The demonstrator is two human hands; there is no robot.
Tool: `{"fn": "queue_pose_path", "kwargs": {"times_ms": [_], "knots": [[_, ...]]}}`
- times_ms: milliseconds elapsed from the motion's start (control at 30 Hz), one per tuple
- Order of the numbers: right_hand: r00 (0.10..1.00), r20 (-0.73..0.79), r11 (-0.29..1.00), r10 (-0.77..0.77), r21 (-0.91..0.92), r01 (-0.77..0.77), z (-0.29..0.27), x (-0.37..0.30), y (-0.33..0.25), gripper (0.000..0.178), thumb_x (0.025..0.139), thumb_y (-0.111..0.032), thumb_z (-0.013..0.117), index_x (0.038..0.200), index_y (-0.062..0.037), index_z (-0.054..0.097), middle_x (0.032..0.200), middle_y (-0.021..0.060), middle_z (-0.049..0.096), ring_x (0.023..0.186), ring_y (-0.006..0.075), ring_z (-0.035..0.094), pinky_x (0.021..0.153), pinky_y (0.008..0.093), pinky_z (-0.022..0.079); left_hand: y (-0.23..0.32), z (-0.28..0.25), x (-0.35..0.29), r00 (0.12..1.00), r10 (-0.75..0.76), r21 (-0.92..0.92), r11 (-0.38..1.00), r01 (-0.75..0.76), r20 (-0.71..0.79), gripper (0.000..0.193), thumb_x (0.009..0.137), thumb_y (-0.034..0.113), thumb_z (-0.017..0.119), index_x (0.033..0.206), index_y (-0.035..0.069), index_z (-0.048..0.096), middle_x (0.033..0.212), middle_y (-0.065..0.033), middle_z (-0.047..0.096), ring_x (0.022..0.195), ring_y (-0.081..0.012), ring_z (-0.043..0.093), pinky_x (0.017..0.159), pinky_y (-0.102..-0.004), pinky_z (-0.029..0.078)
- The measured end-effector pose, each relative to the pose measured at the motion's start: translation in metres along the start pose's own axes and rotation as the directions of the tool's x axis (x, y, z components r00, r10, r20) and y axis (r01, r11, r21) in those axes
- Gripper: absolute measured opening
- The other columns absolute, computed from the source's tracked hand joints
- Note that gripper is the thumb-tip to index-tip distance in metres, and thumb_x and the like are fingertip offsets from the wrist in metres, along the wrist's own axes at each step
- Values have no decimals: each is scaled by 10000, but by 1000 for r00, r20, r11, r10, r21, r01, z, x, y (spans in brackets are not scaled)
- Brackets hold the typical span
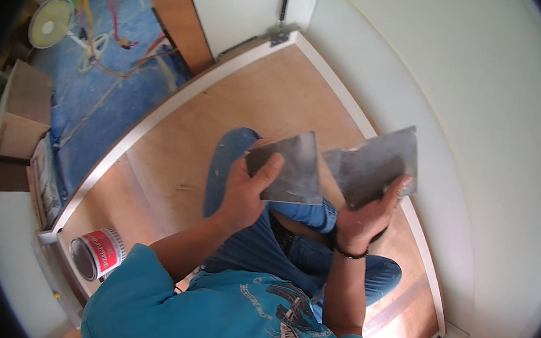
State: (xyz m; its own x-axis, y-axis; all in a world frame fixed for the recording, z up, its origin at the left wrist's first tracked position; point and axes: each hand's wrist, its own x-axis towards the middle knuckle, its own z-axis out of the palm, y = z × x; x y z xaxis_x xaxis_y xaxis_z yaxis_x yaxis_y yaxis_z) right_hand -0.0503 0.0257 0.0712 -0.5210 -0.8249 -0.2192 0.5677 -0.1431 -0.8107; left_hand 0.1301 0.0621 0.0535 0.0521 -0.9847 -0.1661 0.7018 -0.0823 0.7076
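My left hand is closed on a flat grey metal putty spreader, with the thumb lying over its face. My right hand grips a second grey spreader, a roughly rectangular plate with whitish marks on it. The two plates are held side by side above my crossed legs, the right one a little farther to the right and higher. The fingers beneath both plates are hidden.
I sit on a wooden panel with a raised white edge. A tin can with a red and white label is at the left. White walls rise on the right. Beyond the left edge are a blue sheet, hoses and a round fan-like thing.
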Motion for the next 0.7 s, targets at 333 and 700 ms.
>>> {"fn": "queue_pose_path", "kwargs": {"times_ms": [333, 700], "knots": [[984, 145, 948, -104, -286, 142, 11, -17, 20, 568, 1092, -432, 565, 1439, 14, 513, 1374, 140, 621, 1198, 258, 644, 1029, 396, 546, -5, -18, 17, 999, 15, 284, 959, -4, -35, 242, 1033, 199, 685, 1172, 1, 684, 978, -15, 709, 892, -61, 627, 808, -242, 507], [939, 276, 918, 207, -387, -89, 17, 70, 54, 560, 1116, -421, 511, 1446, 30, 533, 1260, 110, 679, 1181, 234, 652, 1043, 383, 514, 36, -119, 57, 832, 451, 375, 868, -325, -323, 338, 1058, 285, 662, 1275, 26, 645, 1092, -43, 725, 965, -161, 689, 890, -317, 545]]}}
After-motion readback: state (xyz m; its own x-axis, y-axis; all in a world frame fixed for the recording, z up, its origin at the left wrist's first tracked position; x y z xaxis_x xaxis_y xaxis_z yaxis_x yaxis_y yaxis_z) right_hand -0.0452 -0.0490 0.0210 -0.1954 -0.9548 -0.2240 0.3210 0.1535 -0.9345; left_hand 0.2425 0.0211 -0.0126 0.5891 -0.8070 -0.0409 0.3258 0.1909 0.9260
